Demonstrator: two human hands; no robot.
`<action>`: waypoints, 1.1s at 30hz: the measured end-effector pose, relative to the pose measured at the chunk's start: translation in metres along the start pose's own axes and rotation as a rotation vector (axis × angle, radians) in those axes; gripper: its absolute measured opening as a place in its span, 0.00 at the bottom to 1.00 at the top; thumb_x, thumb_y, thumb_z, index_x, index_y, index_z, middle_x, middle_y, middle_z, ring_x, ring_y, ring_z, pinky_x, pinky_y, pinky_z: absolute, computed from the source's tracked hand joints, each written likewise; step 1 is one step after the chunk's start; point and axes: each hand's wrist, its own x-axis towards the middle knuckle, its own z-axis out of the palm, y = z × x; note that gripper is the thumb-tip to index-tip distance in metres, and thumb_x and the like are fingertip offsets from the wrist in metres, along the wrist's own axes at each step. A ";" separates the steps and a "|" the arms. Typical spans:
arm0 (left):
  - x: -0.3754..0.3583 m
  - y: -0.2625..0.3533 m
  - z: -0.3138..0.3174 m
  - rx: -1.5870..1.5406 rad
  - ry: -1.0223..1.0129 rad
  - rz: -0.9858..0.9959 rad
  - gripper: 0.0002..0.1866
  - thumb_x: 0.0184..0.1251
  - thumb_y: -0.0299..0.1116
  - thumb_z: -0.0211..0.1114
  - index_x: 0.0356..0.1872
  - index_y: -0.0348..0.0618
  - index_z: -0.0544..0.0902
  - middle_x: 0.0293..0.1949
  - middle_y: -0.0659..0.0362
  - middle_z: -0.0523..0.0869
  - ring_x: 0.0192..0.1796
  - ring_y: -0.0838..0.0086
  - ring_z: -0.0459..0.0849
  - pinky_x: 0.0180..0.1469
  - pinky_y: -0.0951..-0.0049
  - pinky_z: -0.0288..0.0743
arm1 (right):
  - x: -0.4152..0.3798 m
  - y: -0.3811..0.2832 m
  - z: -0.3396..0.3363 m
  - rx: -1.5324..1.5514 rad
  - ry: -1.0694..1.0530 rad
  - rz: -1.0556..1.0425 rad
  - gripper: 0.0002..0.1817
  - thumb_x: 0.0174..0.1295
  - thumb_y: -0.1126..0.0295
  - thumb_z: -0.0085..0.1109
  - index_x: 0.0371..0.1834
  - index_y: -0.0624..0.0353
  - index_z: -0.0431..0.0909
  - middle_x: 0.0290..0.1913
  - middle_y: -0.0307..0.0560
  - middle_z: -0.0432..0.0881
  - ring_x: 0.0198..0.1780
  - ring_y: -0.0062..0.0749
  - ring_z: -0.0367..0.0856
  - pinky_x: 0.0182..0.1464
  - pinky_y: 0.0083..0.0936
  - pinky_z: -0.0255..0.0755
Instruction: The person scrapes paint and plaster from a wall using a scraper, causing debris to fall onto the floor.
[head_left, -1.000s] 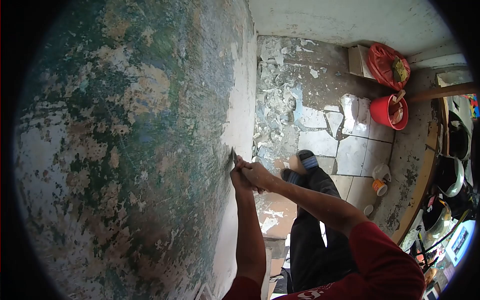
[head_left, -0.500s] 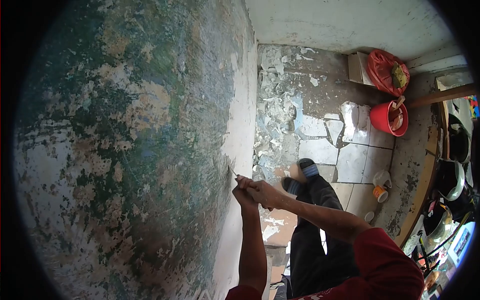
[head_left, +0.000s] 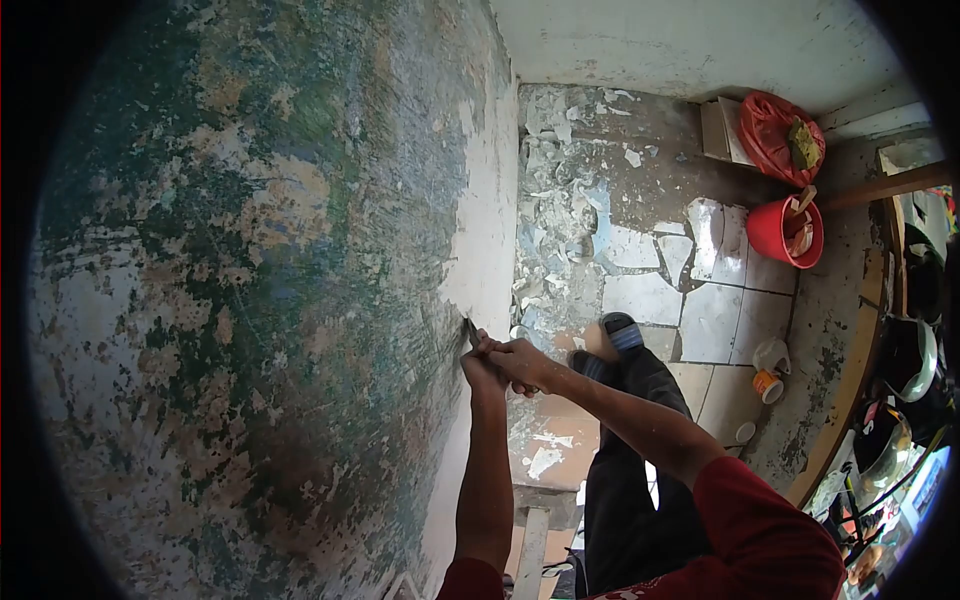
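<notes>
A scraper [head_left: 471,329] with a narrow metal blade meets the wall [head_left: 330,330] at the lower edge of its stripped, green-mottled area, beside a strip of white paint [head_left: 478,240]. My left hand [head_left: 483,371] is closed around the tool close to the blade. Wrapped on the handle just beside it is my right hand [head_left: 521,365], its fingers touching the left. Most of the handle is hidden inside both hands.
Paint flakes [head_left: 555,215] litter the floor along the wall. Broken white tiles [head_left: 640,298] lie near my feet. A red bucket [head_left: 765,235], a red plastic bag [head_left: 765,140] and an orange-and-white cup [head_left: 767,386] stand farther right, near a wooden beam [head_left: 880,190].
Both hands have shifted slightly up the view with the scraper, and its blade now shows at a steeper angle against the wall. The camera view has moved a little.
</notes>
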 end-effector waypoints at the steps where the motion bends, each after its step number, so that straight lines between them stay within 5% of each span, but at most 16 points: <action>1: -0.003 -0.005 -0.002 -0.002 -0.011 0.036 0.08 0.50 0.22 0.45 0.31 0.41 0.71 0.15 0.68 0.66 0.19 0.81 0.66 0.28 0.81 0.65 | -0.005 0.004 -0.002 -0.022 -0.001 -0.031 0.18 0.59 0.59 0.42 0.43 0.61 0.73 0.12 0.41 0.68 0.08 0.20 0.65 0.06 0.18 0.59; 7: -0.016 0.006 -0.006 -0.024 -0.078 0.047 0.08 0.60 0.29 0.44 0.24 0.42 0.70 0.15 0.68 0.65 0.19 0.82 0.64 0.26 0.83 0.61 | -0.018 -0.003 0.017 -0.064 0.007 -0.110 0.21 0.61 0.58 0.40 0.47 0.63 0.71 0.11 0.41 0.67 0.07 0.22 0.66 0.06 0.19 0.60; 8: -0.002 0.008 -0.009 0.048 -0.145 0.007 0.07 0.56 0.26 0.42 0.25 0.42 0.70 0.15 0.68 0.65 0.19 0.82 0.63 0.26 0.82 0.60 | 0.002 0.007 0.013 -0.057 0.008 -0.091 0.21 0.61 0.58 0.39 0.45 0.64 0.71 0.11 0.41 0.67 0.07 0.22 0.66 0.06 0.19 0.61; 9: 0.004 0.003 -0.005 0.056 -0.008 -0.009 0.07 0.53 0.24 0.41 0.25 0.42 0.70 0.15 0.67 0.66 0.19 0.81 0.63 0.27 0.82 0.60 | 0.002 0.006 0.009 -0.062 0.057 -0.097 0.20 0.61 0.59 0.39 0.43 0.64 0.71 0.11 0.41 0.67 0.08 0.22 0.67 0.06 0.19 0.61; 13: -0.014 -0.008 -0.003 -0.349 -0.192 -0.029 0.09 0.60 0.29 0.42 0.26 0.41 0.71 0.15 0.67 0.66 0.19 0.81 0.63 0.28 0.82 0.61 | -0.034 -0.002 0.008 -0.293 0.078 -0.239 0.18 0.60 0.63 0.38 0.43 0.66 0.70 0.13 0.43 0.69 0.08 0.23 0.67 0.06 0.20 0.63; 21: -0.012 -0.006 0.019 -0.157 -0.144 -0.021 0.09 0.60 0.27 0.41 0.27 0.40 0.70 0.15 0.68 0.66 0.19 0.82 0.65 0.27 0.81 0.63 | -0.019 -0.003 0.006 -0.193 0.112 -0.209 0.16 0.59 0.65 0.38 0.43 0.64 0.70 0.12 0.42 0.67 0.08 0.25 0.67 0.06 0.22 0.63; 22: -0.014 -0.005 0.007 -0.264 -0.219 -0.026 0.07 0.50 0.21 0.43 0.28 0.40 0.70 0.18 0.65 0.69 0.20 0.82 0.66 0.27 0.83 0.63 | -0.027 -0.003 0.011 -0.219 0.101 -0.248 0.16 0.59 0.65 0.38 0.43 0.63 0.70 0.12 0.43 0.68 0.07 0.25 0.67 0.06 0.22 0.63; 25: -0.029 0.007 0.006 -0.221 -0.217 -0.037 0.05 0.53 0.25 0.44 0.27 0.42 0.71 0.18 0.66 0.71 0.21 0.81 0.67 0.27 0.83 0.63 | -0.029 -0.006 0.023 -0.176 0.082 -0.213 0.16 0.58 0.65 0.39 0.43 0.63 0.71 0.11 0.45 0.69 0.07 0.25 0.67 0.05 0.21 0.62; 27: -0.008 0.016 0.013 0.151 -0.182 0.025 0.10 0.59 0.30 0.44 0.19 0.47 0.68 0.15 0.68 0.66 0.19 0.81 0.65 0.26 0.82 0.61 | 0.006 -0.003 0.022 -0.066 0.105 -0.177 0.16 0.58 0.65 0.39 0.43 0.64 0.71 0.11 0.45 0.69 0.06 0.25 0.66 0.05 0.21 0.62; 28: 0.007 0.016 0.009 0.047 -0.466 -0.117 0.07 0.59 0.31 0.45 0.26 0.44 0.71 0.17 0.67 0.69 0.19 0.81 0.66 0.26 0.82 0.62 | 0.005 -0.017 0.016 -0.038 0.104 -0.148 0.17 0.58 0.65 0.39 0.43 0.64 0.72 0.11 0.44 0.68 0.06 0.25 0.66 0.05 0.20 0.61; 31: 0.013 -0.006 0.012 0.170 -0.087 0.048 0.10 0.61 0.32 0.44 0.20 0.49 0.67 0.14 0.69 0.64 0.19 0.80 0.64 0.26 0.78 0.62 | -0.004 -0.011 0.000 -0.115 0.126 -0.110 0.17 0.58 0.64 0.39 0.42 0.64 0.72 0.10 0.43 0.68 0.06 0.24 0.66 0.05 0.20 0.61; 32: -0.001 -0.013 0.014 -0.016 -0.025 0.078 0.10 0.64 0.34 0.44 0.23 0.47 0.69 0.14 0.69 0.65 0.18 0.81 0.63 0.26 0.79 0.62 | -0.020 -0.008 -0.001 -0.147 0.109 -0.159 0.17 0.58 0.63 0.39 0.42 0.63 0.72 0.10 0.43 0.67 0.06 0.23 0.66 0.05 0.21 0.60; 33: -0.011 -0.012 0.007 -0.295 -0.274 -0.006 0.10 0.65 0.34 0.44 0.26 0.45 0.69 0.15 0.69 0.66 0.19 0.82 0.65 0.27 0.81 0.63 | -0.026 -0.006 0.004 -0.167 0.083 -0.207 0.17 0.59 0.63 0.39 0.39 0.65 0.73 0.09 0.43 0.66 0.05 0.24 0.65 0.04 0.21 0.59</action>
